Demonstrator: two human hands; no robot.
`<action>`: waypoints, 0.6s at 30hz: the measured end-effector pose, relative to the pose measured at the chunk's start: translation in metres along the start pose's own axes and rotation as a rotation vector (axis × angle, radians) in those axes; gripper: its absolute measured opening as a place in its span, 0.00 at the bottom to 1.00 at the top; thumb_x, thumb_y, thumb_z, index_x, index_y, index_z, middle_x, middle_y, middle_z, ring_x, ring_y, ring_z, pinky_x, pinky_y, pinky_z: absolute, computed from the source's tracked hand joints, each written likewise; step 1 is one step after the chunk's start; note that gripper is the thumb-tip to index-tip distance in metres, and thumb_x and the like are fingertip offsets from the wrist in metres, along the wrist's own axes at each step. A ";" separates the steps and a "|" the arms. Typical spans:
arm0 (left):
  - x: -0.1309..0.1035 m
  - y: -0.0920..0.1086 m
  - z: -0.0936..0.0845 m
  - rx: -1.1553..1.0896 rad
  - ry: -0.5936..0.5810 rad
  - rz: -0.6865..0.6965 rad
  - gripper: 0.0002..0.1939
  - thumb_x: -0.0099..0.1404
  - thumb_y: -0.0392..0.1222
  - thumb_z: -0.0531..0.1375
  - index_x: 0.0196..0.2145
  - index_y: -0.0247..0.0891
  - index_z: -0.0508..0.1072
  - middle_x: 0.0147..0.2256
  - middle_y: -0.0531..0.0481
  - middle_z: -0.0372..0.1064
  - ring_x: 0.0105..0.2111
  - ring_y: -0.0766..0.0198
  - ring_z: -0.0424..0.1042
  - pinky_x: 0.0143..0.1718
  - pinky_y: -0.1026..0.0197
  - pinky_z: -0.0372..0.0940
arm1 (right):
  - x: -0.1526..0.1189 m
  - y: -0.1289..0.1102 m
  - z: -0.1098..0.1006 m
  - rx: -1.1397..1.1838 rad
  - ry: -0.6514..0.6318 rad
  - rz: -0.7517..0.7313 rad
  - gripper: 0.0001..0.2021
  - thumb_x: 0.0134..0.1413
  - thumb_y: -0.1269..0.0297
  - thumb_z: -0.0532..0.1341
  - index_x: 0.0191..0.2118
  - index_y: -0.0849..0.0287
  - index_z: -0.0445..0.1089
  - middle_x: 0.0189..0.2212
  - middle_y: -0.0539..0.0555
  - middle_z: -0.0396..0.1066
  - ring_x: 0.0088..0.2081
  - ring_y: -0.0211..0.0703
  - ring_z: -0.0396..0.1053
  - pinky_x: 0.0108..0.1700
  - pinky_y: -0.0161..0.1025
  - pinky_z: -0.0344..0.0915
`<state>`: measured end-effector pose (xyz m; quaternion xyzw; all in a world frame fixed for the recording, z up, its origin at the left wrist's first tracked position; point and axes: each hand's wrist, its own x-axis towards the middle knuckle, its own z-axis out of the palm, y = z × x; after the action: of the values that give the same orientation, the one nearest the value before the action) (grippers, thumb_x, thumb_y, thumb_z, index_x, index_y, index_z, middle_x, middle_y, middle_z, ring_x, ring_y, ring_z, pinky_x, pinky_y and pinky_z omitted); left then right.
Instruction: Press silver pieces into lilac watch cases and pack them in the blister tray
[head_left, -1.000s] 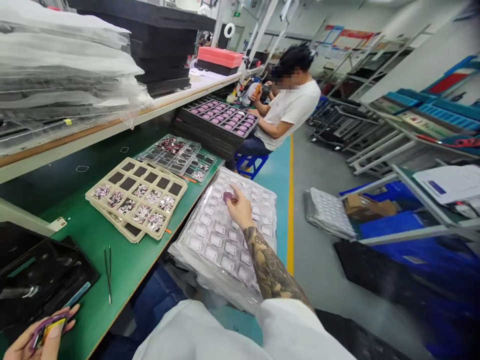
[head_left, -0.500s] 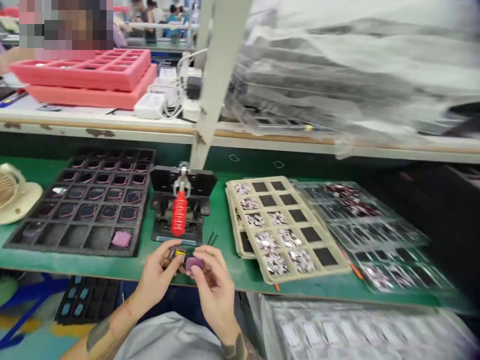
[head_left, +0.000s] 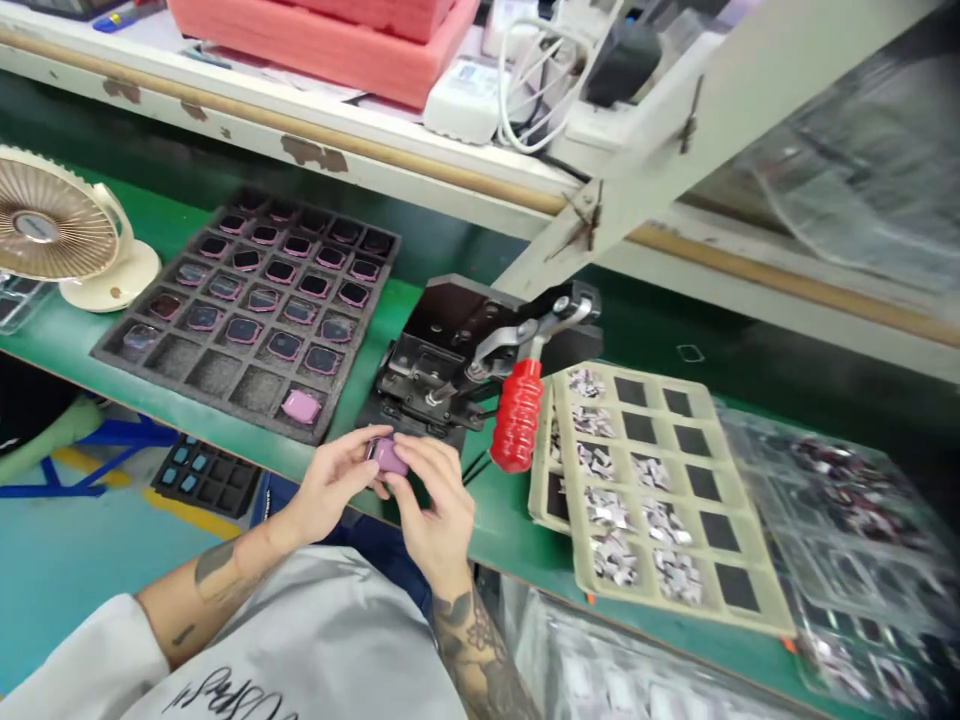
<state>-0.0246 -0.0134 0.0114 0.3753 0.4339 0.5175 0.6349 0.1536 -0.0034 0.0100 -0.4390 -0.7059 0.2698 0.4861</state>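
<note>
At the bench's front edge, my left hand and my right hand meet around a small pink-purple watch case. Fingers of both hands grip it from opposite sides, with a smooth purple face turned up. Its underside and inner parts are hidden. Just beyond stands a black clamp fixture with a red ribbed handle. Left of my hands, a dark foam tray holds rows of watch cases with dark faces. One pink watch case lies purple side up in its near right pocket.
Cream trays of small silvery parts lie at the right, with clear plastic trays beyond. A fan stands at far left. Above runs a shelf with pink foam trays and a white cable; a slanted post crosses it.
The purple piece in my right hand has come onto the case in my left, covering its yellow inside. The view has tilted and turned left and down.
</note>
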 end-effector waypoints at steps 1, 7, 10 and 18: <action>0.000 0.000 0.001 -0.006 0.011 0.005 0.27 0.75 0.52 0.70 0.64 0.34 0.79 0.49 0.40 0.84 0.36 0.59 0.84 0.40 0.57 0.82 | 0.000 0.000 0.001 0.007 -0.023 -0.006 0.17 0.70 0.69 0.69 0.60 0.44 0.80 0.57 0.57 0.83 0.59 0.57 0.79 0.64 0.64 0.76; 0.003 0.004 0.005 0.008 -0.086 0.024 0.24 0.78 0.50 0.67 0.66 0.37 0.79 0.56 0.37 0.84 0.44 0.54 0.87 0.51 0.54 0.83 | 0.003 0.000 0.000 0.202 0.078 0.251 0.12 0.74 0.58 0.66 0.57 0.52 0.80 0.58 0.62 0.79 0.59 0.54 0.78 0.61 0.54 0.77; 0.005 0.006 0.005 0.054 -0.155 0.045 0.25 0.80 0.51 0.65 0.68 0.38 0.78 0.59 0.37 0.82 0.43 0.55 0.87 0.51 0.54 0.83 | 0.009 0.000 -0.005 0.365 0.036 0.303 0.11 0.74 0.53 0.66 0.46 0.54 0.81 0.47 0.59 0.81 0.50 0.51 0.81 0.54 0.49 0.80; 0.006 -0.014 0.002 0.423 -0.085 0.308 0.17 0.79 0.49 0.65 0.58 0.44 0.86 0.45 0.41 0.88 0.34 0.54 0.87 0.42 0.57 0.83 | 0.003 -0.004 -0.006 0.204 0.135 0.176 0.12 0.78 0.57 0.60 0.47 0.51 0.82 0.43 0.56 0.82 0.44 0.48 0.82 0.49 0.44 0.80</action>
<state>-0.0175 -0.0102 -0.0018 0.5825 0.4431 0.4898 0.4737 0.1571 -0.0030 0.0164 -0.4646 -0.5993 0.3518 0.5489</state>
